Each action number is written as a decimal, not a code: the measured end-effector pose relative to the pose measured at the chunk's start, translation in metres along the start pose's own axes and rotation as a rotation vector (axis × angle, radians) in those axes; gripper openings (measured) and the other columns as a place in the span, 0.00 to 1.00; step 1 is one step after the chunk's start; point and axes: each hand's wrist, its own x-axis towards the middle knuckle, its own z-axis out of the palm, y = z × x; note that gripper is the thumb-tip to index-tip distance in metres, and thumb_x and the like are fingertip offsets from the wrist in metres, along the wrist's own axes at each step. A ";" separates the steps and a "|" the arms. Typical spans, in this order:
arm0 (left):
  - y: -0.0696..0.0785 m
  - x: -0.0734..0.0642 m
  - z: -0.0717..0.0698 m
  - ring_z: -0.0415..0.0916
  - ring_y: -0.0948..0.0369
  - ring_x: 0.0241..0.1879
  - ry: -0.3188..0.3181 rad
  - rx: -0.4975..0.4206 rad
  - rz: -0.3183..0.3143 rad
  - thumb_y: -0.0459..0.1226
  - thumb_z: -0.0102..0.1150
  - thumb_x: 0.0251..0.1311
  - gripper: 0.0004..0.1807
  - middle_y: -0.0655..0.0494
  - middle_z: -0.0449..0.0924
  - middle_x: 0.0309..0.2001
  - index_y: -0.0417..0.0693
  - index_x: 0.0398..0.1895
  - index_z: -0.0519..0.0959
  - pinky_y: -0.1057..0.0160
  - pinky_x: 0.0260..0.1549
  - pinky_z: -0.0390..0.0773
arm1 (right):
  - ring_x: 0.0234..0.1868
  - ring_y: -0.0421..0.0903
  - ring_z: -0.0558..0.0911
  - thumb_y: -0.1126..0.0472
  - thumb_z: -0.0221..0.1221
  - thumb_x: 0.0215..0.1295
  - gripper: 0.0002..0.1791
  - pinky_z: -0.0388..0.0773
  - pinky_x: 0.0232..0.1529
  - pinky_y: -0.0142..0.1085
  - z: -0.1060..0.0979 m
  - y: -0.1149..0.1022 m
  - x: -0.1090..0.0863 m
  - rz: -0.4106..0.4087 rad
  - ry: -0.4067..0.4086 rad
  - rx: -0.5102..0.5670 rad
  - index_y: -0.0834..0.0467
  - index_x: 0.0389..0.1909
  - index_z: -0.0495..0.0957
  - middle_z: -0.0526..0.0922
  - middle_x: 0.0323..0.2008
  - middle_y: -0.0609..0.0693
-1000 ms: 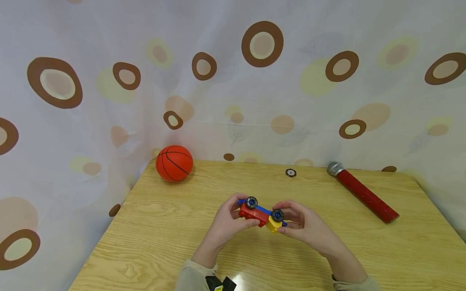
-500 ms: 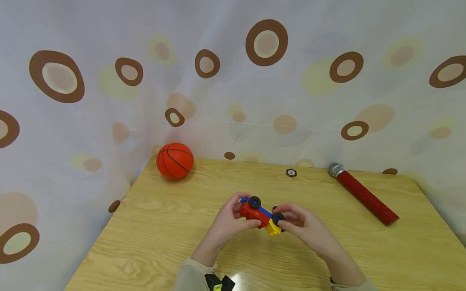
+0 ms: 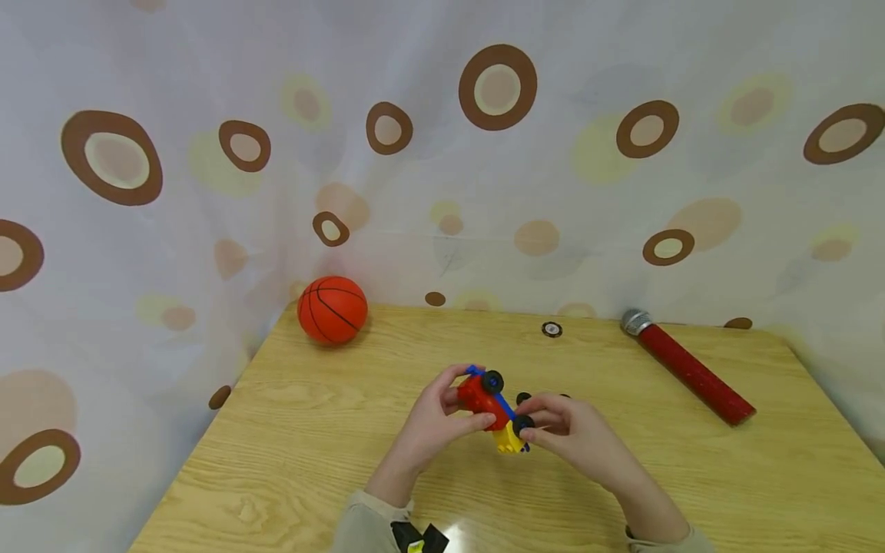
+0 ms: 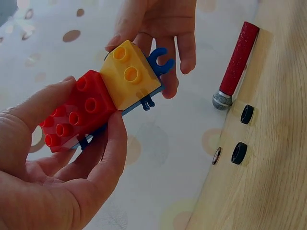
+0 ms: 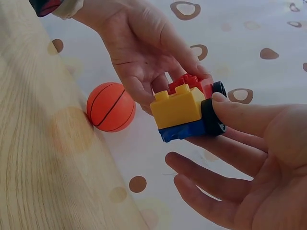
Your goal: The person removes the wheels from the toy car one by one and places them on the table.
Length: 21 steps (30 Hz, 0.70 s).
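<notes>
A toy car made of building blocks (image 3: pixel 486 401) is held above the table between both hands. It has a red block (image 4: pixel 79 112), a yellow block (image 4: pixel 130 76), a blue base (image 5: pixel 181 132) and black wheels on one side. My left hand (image 3: pixel 429 430) grips the red block between thumb and fingers. My right hand (image 3: pixel 584 442) pinches the black wheel (image 5: pixel 211 117) at the yellow end, thumb on its outer face. Bare blue axle stubs (image 4: pixel 147 102) show on the car's other side. Two loose black wheels (image 4: pixel 247 114) lie on the table, partly hidden by my right hand in the head view.
An orange toy basketball (image 3: pixel 333 310) sits at the table's back left. Near the back edge lies a small round chip (image 3: pixel 551 329). A red-handled microphone (image 3: pixel 687 369) lies at the right. Patterned cloth (image 3: pixel 429 177) hangs behind the wooden table (image 3: pixel 290 453).
The car has tilted more steeply, its yellow end moving down and left. My right hand has shifted slightly left along with it, and the loose wheels behind it have come into view.
</notes>
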 end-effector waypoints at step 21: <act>0.000 0.000 0.007 0.83 0.52 0.51 -0.051 -0.026 0.022 0.29 0.68 0.57 0.42 0.37 0.83 0.53 0.51 0.74 0.61 0.54 0.58 0.79 | 0.40 0.44 0.84 0.49 0.67 0.62 0.17 0.83 0.43 0.34 0.003 -0.006 -0.004 -0.002 0.079 -0.127 0.58 0.43 0.82 0.86 0.39 0.49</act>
